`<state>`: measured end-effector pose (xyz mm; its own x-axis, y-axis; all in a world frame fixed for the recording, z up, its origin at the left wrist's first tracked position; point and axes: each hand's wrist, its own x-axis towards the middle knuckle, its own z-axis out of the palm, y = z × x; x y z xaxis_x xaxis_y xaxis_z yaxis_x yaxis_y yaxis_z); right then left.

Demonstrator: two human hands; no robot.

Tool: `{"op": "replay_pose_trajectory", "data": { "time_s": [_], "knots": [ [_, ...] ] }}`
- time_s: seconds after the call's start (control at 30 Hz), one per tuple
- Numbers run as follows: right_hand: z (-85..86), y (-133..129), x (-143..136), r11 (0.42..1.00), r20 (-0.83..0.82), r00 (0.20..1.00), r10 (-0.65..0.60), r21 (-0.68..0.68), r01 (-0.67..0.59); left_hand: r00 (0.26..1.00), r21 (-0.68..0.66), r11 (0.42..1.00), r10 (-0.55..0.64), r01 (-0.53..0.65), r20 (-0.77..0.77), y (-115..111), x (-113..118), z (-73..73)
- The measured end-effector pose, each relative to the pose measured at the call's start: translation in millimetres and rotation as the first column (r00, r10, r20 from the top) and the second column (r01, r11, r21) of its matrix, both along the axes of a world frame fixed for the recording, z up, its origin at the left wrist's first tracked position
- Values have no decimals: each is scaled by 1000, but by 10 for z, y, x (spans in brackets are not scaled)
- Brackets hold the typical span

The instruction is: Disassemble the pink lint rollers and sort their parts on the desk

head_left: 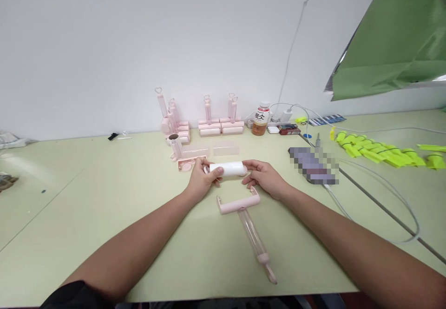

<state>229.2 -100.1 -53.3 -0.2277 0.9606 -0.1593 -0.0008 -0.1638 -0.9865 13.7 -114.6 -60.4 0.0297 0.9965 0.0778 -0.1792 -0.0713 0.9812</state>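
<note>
A white lint roller refill (232,168) lies level between my two hands over the table. My left hand (204,177) grips its left end, thumb along the near side. At the other end my right hand (266,178) has its fingers closed around a pink end cap (245,171). Just below them a pink lint roller handle (240,204) rests on the table, its U-shaped frame toward my hands and its clear grip pointing toward me. Behind my left hand are a pink parts tray (187,164) and clear plastic covers (226,148).
Several assembled pink lint rollers (232,126) stand along the wall. Right of them is a drink bottle (260,119). A phone (313,166) with a white cable (386,186) lies to the right, beyond which are several neon-yellow pieces (386,151).
</note>
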Motion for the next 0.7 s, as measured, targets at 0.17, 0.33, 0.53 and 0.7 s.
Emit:
{"op": "replay_pose_trajectory", "data": {
  "time_s": [0.17, 0.33, 0.53, 0.7],
  "knots": [
    [-13, -41, 4, 995, 140, 989, 43, 84, -55, 1000, -48, 999, -22, 23, 7, 20, -3, 5],
    [-46, -75, 17, 960, 100, 982, 159, 216, -178, 1000, -83, 996, -28, 27, -4, 36, -4, 3],
    [-93, -117, -31, 923, 61, 975, 216, 312, -224, 998, -92, 994, -53, 55, 18, 7, 27, 10],
    [78, -49, 51, 895, 25, 993, -112, 436, 90, 990, -100, 993, -69, 57, -123, -37, 68, 30]
  ]
}}
